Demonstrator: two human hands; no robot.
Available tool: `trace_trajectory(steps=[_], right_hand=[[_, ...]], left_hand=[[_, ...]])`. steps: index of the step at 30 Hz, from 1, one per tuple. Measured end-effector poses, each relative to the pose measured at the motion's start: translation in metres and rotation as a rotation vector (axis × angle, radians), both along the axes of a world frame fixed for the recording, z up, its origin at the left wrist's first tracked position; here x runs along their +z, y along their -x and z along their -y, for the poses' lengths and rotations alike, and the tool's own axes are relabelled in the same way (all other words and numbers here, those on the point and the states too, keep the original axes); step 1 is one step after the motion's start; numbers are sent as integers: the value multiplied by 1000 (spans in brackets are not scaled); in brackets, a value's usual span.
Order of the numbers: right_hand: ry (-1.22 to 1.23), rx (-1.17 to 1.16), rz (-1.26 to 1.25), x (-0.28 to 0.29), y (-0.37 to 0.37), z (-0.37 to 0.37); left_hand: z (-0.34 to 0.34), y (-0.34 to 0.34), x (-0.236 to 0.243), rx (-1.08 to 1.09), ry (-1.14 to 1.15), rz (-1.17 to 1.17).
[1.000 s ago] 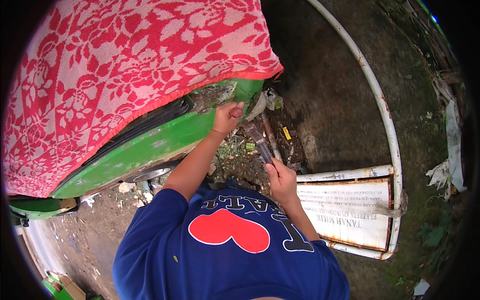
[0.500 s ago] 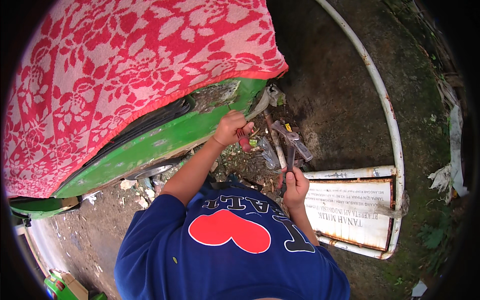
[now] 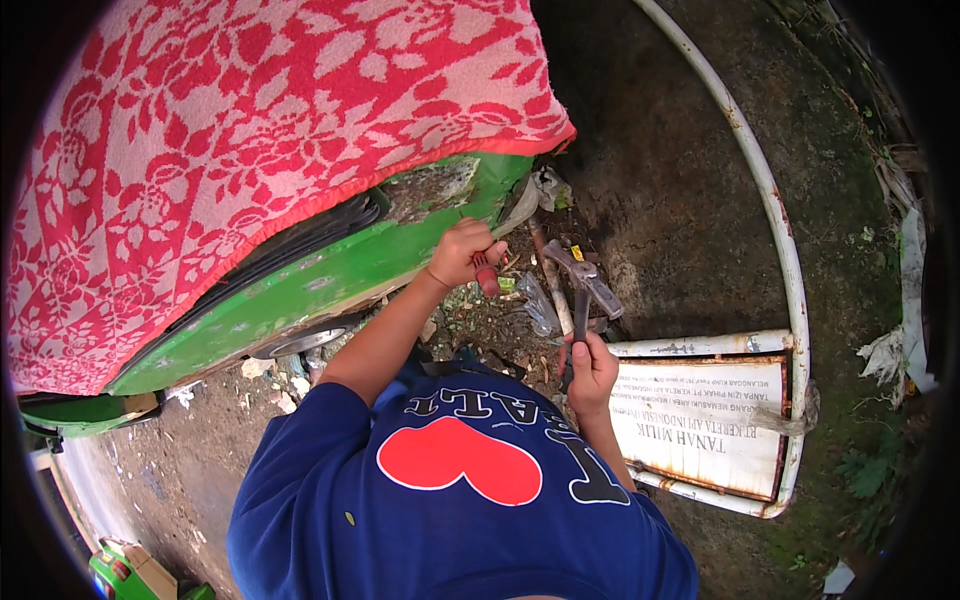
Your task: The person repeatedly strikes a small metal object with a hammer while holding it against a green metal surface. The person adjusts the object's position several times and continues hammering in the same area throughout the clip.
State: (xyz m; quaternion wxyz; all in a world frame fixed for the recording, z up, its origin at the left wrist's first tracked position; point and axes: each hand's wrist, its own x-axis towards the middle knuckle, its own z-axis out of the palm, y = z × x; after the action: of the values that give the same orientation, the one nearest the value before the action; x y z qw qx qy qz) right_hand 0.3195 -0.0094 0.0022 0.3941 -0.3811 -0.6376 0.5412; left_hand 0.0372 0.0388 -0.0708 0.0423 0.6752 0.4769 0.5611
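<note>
My left hand (image 3: 462,252) is closed around a screwdriver with a red handle (image 3: 486,276), whose butt end sticks out toward me. Most of its shaft is hidden by the hand, which is at the bare, scraped patch (image 3: 432,190) on the green vehicle body (image 3: 290,312). In my right hand (image 3: 592,370) is a hammer (image 3: 580,305), gripped by its dark handle with the metal head pointing away from me. The hammer head is to the right of the screwdriver handle and apart from it.
A red and pink floral blanket (image 3: 300,120) covers the vehicle's top. A white, rusty pipe frame (image 3: 765,190) with a signboard (image 3: 700,420) lies at right. Beyond the hammer are a rusty pole (image 3: 552,275) and clear plastic scraps (image 3: 538,305). Rubble (image 3: 285,400) litters the ground.
My left hand and the screwdriver handle have shifted very slightly. The hammer in my right hand stays almost where it was.
</note>
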Motion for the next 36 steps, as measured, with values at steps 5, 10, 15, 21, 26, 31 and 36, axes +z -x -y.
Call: trace_trajectory(steps=[5, 10, 15, 21, 26, 31, 36], right_hand=[[6, 13, 0, -1, -1, 0], [12, 20, 9, -3, -2, 0], [20, 39, 50, -6, -2, 2], [-213, 111, 39, -4, -9, 11], [-294, 147, 237, -7, -7, 6], [-114, 70, 102, 2, -12, 6], [-119, 44, 55, 6, -14, 6]], left_hand=[[-1, 0, 3, 14, -20, -17], [-2, -1, 2, 7, -23, -50], [-4, -5, 4, 39, -39, -18], [-10, -2, 4, 120, -69, 20], [-9, -5, 10, 93, -79, 31], [-9, -6, 3, 69, -48, -19], [-12, -7, 3, 76, -46, -31]])
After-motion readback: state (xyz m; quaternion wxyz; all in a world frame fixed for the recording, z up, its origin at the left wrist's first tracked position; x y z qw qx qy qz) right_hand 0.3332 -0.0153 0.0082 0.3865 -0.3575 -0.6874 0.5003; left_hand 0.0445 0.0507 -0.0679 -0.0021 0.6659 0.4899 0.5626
